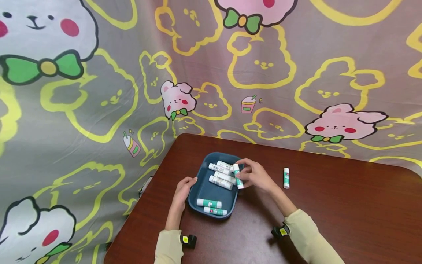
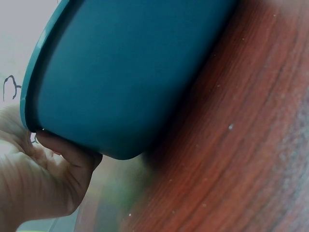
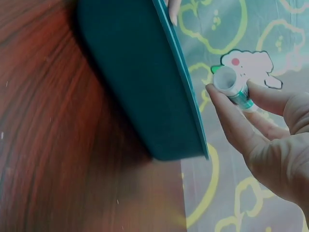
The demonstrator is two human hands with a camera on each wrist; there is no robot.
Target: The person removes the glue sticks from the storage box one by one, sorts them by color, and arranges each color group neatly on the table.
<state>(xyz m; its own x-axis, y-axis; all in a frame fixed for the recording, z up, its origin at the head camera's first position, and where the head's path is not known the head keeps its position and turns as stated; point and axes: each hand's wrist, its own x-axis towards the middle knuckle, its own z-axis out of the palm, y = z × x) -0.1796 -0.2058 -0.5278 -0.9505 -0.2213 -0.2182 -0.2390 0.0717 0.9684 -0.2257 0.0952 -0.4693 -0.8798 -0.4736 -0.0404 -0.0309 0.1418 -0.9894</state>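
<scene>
A blue tray [image 1: 197, 189] stands on the table with several white-and-green glue sticks lying in it. My left hand [image 1: 182, 191] grips its left rim, and in the left wrist view the fingers [image 2: 72, 154] bend against the tray's outer wall [image 2: 120, 87]. Over the right rim, my right hand [image 1: 254, 175] pinches a glue stick [image 1: 238, 176] between thumb and fingers. The right wrist view shows the hollow white end of that glue stick [image 3: 226, 79]. Inside the tray, some glue sticks [image 1: 221, 182] lie at the far end and two [image 1: 209, 203] at the near end.
One more glue stick [image 1: 286, 178] lies on the brown table [image 1: 346, 205], right of my right hand. Behind and left of the table hangs a cloth [image 1: 211, 69] printed with cartoon animals. Both wrists carry a small black camera [image 1: 281, 231].
</scene>
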